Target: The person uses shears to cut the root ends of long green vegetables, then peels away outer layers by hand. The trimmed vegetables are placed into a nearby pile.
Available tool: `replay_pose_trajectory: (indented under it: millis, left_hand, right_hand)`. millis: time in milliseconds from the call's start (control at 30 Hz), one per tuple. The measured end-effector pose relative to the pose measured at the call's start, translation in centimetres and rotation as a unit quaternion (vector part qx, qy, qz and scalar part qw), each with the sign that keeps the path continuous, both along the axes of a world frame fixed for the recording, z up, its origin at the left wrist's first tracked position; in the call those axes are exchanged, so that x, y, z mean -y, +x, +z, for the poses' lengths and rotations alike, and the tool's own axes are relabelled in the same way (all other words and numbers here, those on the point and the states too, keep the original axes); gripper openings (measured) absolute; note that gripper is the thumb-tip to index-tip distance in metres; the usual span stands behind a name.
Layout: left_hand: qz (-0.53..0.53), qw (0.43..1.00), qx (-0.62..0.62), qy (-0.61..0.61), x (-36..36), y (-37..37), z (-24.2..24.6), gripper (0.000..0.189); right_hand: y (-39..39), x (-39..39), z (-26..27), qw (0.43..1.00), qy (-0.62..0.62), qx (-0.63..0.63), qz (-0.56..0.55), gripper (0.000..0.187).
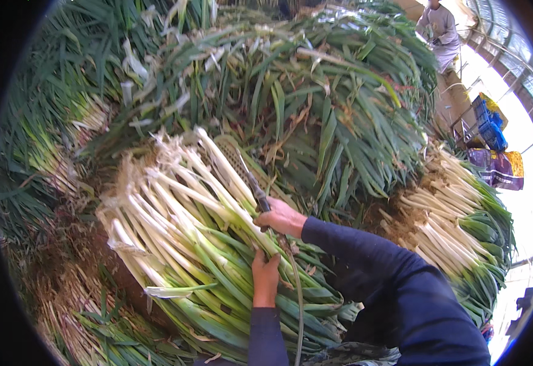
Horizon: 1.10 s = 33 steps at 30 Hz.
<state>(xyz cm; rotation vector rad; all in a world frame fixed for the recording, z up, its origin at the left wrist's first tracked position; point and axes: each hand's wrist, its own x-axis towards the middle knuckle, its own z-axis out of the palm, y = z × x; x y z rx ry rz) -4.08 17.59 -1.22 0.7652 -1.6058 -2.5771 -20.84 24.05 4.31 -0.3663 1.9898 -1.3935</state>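
Note:
A heap of large green onions (pixel 179 219), with white stalks, rooty ends and long green leaves, lies before me. My right hand (pixel 284 217) grips the dark handle of an air blow gun (pixel 257 190), whose thin nozzle points up and left beside the white stalks. From it a pale hose (pixel 300 293) runs down past my forearm. My left hand (pixel 265 272) is closed around a green onion stalk (pixel 262 237) just below the right hand; the fingertips are partly hidden. Behind the nozzle shows part of a perforated plastic crate (pixel 232 155).
A big leafy pile (pixel 330 114) rises beyond. White-stalked onions (pixel 445 219) lie at right, uncleaned-looking bunches (pixel 74 306) at lower left. Farther right are a blue crate (pixel 488 121) and a printed bag (pixel 495 168). Another person (pixel 438 34) is at upper right.

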Motion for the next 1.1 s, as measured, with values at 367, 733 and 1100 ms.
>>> replay_pose_trajectory:
  millis: [367,733,1100]
  left_hand:
    - [-0.048,0.996,-0.067,0.043,-0.3,7.9,13.2,0.033]
    - [0.171,0.967,-0.043,-0.186,8.6,17.8,22.2,0.012]
    - [0.378,0.896,0.089,-0.214,19.5,38.9,17.8,0.013]
  right_hand:
    - [9.0,-0.5,9.6,0.986,-0.132,0.057,-0.083,0.036]
    - [16.7,2.5,14.0,0.941,-0.195,0.022,0.277,0.067]
    - [18.3,-2.9,14.5,0.951,-0.113,-0.135,0.256,0.038]
